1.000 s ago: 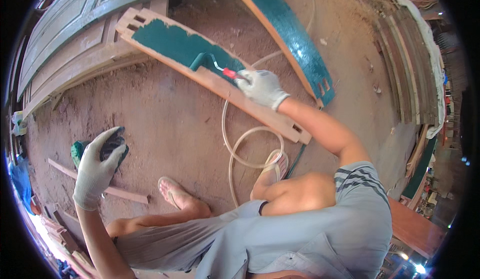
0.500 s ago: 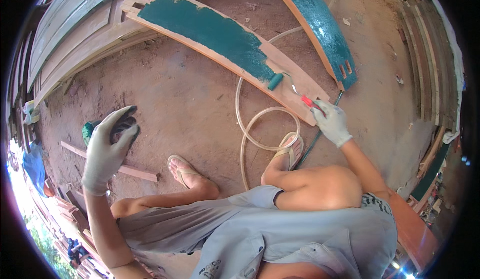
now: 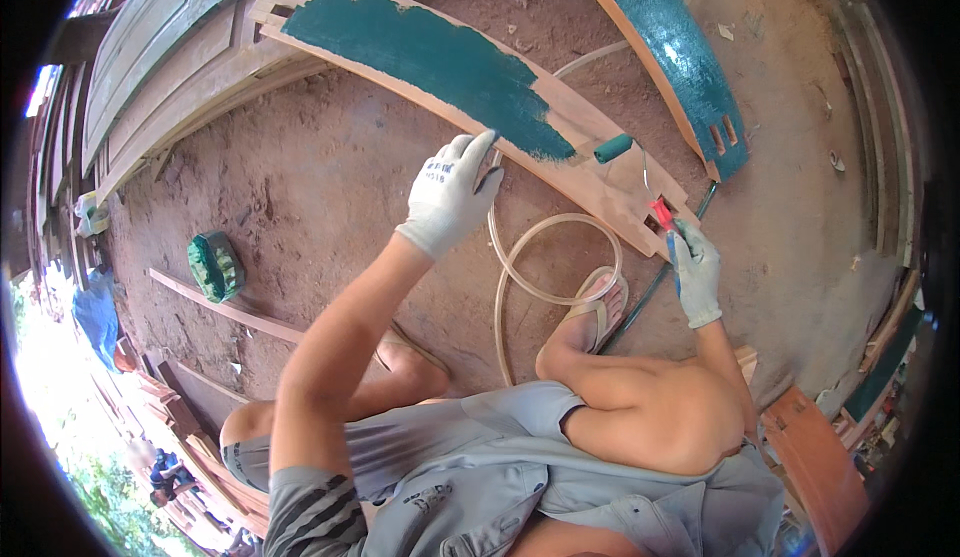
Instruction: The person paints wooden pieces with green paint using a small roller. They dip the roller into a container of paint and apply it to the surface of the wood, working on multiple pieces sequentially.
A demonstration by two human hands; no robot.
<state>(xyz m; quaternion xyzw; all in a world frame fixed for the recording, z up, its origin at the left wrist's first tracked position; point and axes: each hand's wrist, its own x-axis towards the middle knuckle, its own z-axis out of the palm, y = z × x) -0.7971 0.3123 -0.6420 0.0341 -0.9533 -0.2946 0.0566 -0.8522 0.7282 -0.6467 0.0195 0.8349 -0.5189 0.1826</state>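
A long pale wooden board [image 3: 590,189] lies slanting across the ground, dark green paint covering most of its far-left stretch. My right hand [image 3: 697,272], in a white glove, is closed round the red handle of a paint roller [image 3: 613,148]. The green roller sleeve is over the bare wood, just past the ragged end of the paint; whether it touches is hard to tell. My left hand [image 3: 447,194], also gloved, reaches to the board's near edge with its fingertips at the wood, thumb apart, nothing visible in it.
Beyond, a second board [image 3: 660,42] is coated in glossy green. A clear hose [image 3: 562,219] loops under the painted board near my right foot. To the left sit a green-stained container [image 3: 215,267] and a wood strip [image 3: 225,304]. Panelled doors [image 3: 200,87] stand at the far left.
My left hand has swung up and right from beside the container to the board's edge. The roller has lifted or shifted rightward off the paint's edge, its handle now steeper.
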